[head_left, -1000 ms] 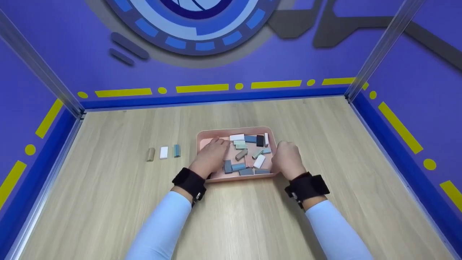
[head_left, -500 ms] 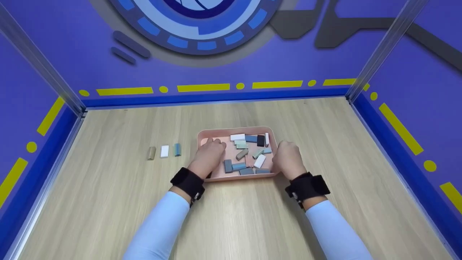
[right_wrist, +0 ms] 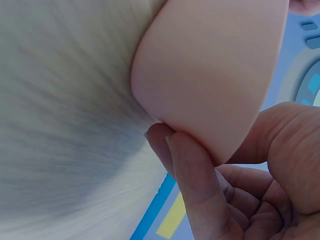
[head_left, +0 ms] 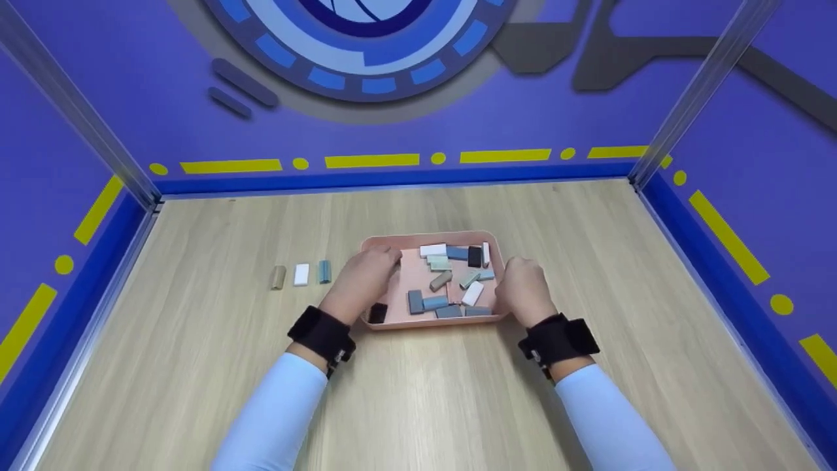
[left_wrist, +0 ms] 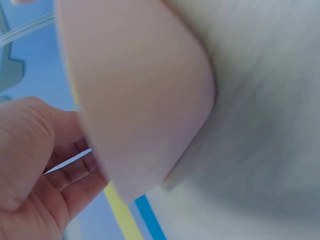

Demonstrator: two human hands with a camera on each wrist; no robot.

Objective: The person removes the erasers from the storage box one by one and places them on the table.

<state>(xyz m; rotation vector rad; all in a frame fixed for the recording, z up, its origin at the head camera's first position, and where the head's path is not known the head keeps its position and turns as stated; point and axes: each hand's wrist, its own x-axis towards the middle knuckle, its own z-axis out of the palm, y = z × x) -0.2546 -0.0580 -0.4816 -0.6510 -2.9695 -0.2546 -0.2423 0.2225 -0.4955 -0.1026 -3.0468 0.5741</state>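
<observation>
Probably a staged recording booth — painted purple walls [head_left: 131, 98], wooden tabletop [head_left: 425, 392].

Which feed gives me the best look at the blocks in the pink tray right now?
The head view: it looks down into the pink tray and shows the blocks scattered inside. The left wrist view shows only the tray's outer wall, blurred, and the right wrist view its outer wall with fingers against it; neither shows any blocks.

Bright, even light with soft shadows; both wrist views blurred.
</observation>
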